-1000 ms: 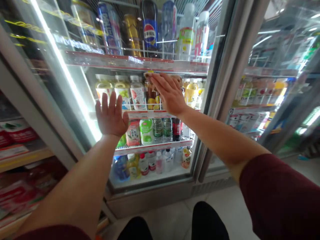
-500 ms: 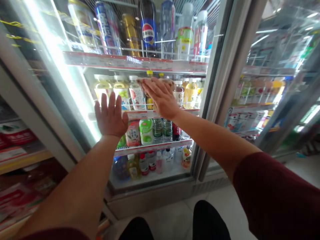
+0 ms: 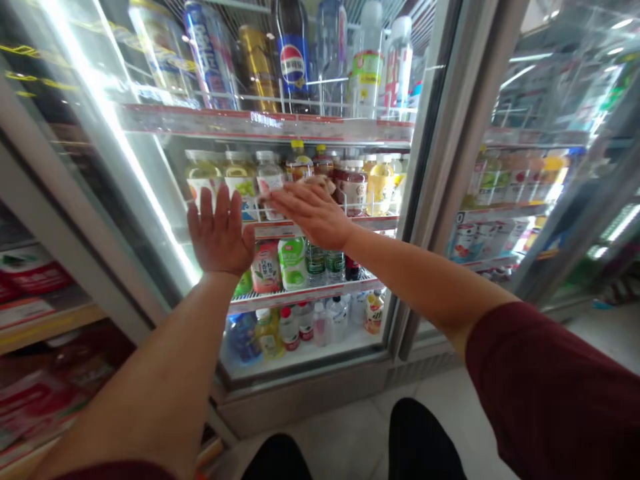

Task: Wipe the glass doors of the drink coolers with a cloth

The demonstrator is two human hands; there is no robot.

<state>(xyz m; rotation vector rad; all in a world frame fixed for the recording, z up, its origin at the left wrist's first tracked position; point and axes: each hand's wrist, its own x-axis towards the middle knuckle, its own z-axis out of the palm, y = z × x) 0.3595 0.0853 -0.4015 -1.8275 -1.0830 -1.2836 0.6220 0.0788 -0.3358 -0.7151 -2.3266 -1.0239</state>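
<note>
My left hand (image 3: 220,237) lies flat with its fingers spread, palm toward the glass door (image 3: 173,170) of a lit drinks fridge, apparently resting on it. To its right, my right hand (image 3: 317,213) stretches flat over a brownish cloth (image 3: 324,183) and holds it against the same glass. The cloth shows above the knuckles and near the fingertips; the rest is hidden under the palm. Behind the glass, near the hands, bottled drinks (image 3: 354,190) stand on the middle shelf.
A cola bottle (image 3: 294,60) and large cans (image 3: 207,57) fill the top shelf. Smaller bottles (image 3: 289,330) stand at the bottom. A metal door frame (image 3: 447,153) borders a second fridge on the right. Shelves with red packages (image 3: 35,267) are at the left. My knees (image 3: 423,437) show below.
My right hand has moved down and slightly left across the glass with the cloth, uncovering yellow-capped bottles behind. My left hand has stayed almost in place.
</note>
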